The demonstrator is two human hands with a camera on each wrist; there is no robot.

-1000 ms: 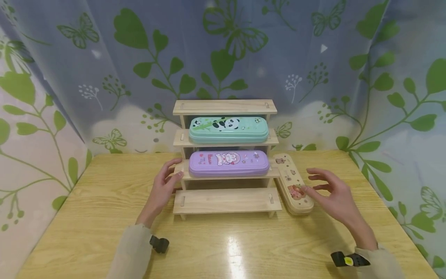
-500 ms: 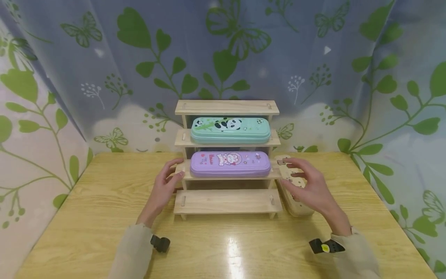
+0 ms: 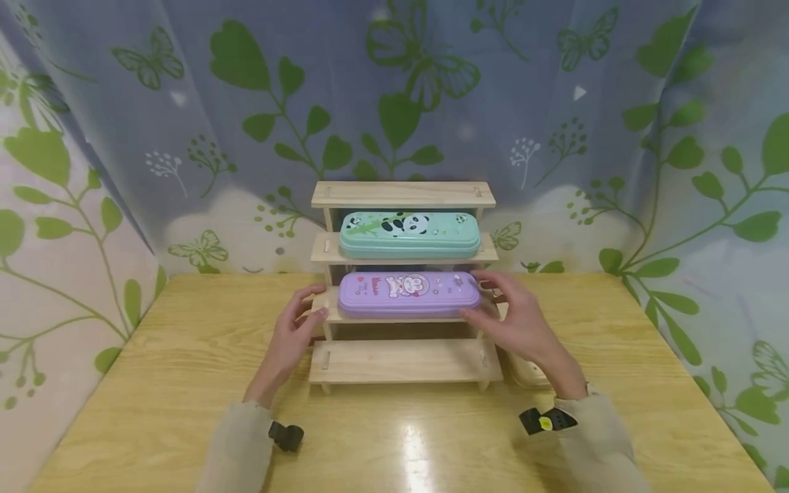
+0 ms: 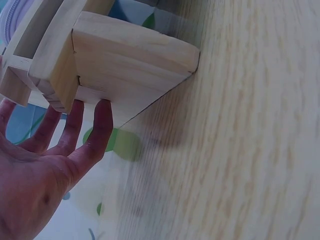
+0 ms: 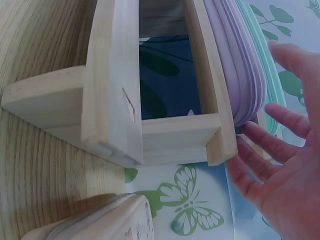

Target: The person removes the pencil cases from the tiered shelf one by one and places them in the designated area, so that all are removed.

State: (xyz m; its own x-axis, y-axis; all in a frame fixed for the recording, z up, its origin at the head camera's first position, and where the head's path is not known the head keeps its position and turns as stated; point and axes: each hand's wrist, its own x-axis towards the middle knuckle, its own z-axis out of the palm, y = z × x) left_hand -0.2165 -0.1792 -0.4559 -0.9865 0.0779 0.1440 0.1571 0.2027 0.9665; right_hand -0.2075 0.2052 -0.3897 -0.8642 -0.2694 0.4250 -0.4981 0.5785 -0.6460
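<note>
Purple case point(image 3: 409, 296): evenly close your right hand point(image 3: 520, 318), fingers spread, while your left hand point(image 3: 294, 332), fingers pinching the rack point(image 3: 403, 361), steadies it.

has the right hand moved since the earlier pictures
Yes, leftward: against the wooden rack in the head view, the right hand has reached the right end of the purple case.
</note>
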